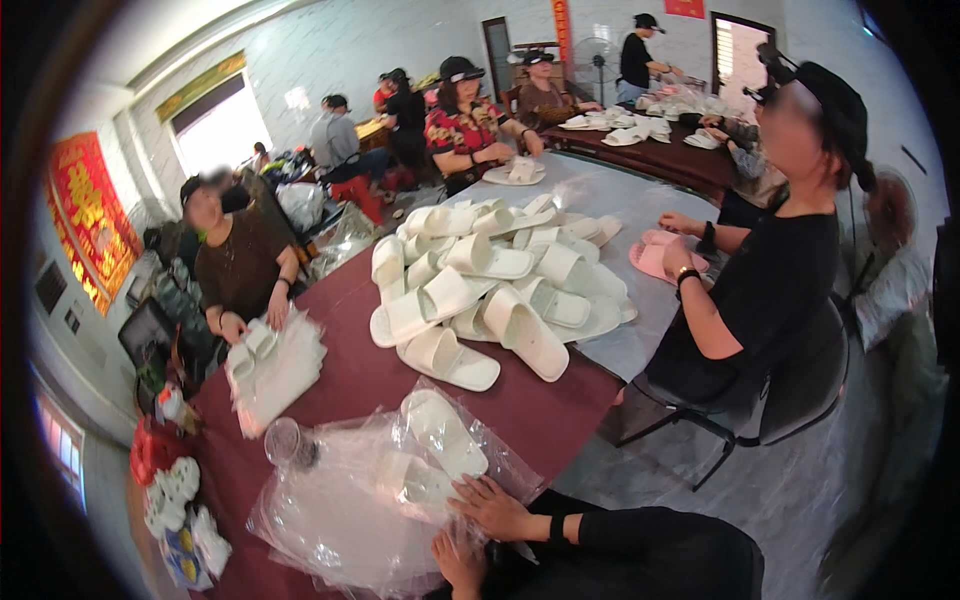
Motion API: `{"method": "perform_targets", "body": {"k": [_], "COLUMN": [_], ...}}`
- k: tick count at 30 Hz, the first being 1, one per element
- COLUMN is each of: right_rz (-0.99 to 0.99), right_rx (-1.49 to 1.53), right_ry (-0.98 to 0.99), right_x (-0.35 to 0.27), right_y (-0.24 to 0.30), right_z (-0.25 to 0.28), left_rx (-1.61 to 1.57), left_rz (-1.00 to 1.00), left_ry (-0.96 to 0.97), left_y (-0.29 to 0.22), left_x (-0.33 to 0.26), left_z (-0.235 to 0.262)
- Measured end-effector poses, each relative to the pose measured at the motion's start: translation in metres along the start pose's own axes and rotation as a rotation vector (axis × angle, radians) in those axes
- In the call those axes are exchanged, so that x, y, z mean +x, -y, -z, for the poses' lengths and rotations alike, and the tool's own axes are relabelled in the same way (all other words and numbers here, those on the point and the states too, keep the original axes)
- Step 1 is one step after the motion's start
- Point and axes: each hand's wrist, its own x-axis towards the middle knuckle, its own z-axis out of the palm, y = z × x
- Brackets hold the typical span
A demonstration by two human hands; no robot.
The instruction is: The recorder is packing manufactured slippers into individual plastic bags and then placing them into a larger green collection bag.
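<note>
At the near edge of the table, a pair of white slippers (441, 428) lies in or under a clear plastic bag (345, 490). My right hand (495, 508) bends its fingers over the bag's near end, beside the slippers; its thumb is hidden. Just below it, my left hand (460, 562) is closed on the edge of the same plastic, its fingertips partly covered. More flat clear bags lie in a stack beneath. A large heap of white slippers (500, 270) rises beyond them.
A clear cup (290, 443) stands on the bags. At left a person handles slippers over stacked bags (275, 370); at right another holds pink slippers (655, 255). A person across the table has a white pair (515, 173). A chair (795, 395) stands at right.
</note>
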Motion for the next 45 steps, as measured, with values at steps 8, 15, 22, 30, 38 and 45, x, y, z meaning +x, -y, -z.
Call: {"method": "perform_targets", "body": {"k": [8,15,22,30,38,45], "right_rz": [0.053,0.011,0.038,0.041,0.028,0.021], "right_rx": [0.056,0.007,-0.035,-0.020,-0.001,-0.026], "right_ry": [0.097,0.032,0.034,0.025,0.044,0.058], "right_x": [0.003,0.007,0.009,0.006,0.009,0.005], "right_y": [-0.010,-0.012,-0.012,-0.008,-0.005,-0.005], "right_z": [0.002,-0.004,0.004,0.003,0.008,0.007], "left_rx": [-0.855,-1.153,-1.331,-1.428,-1.295,-1.338], "left_rz": [0.296,-0.065,-0.674,-0.497,-0.623,-0.664], "left_ry": [-0.010,-0.594,-0.773,-0.736,-0.684,-0.726], "left_y": [0.003,-0.016,-0.080,-0.125,-0.116,-0.120], "left_x": [0.026,0.060,0.087,0.073,0.082,0.088], "left_z": [0.103,0.209,0.295,0.325,0.327,0.314]}}
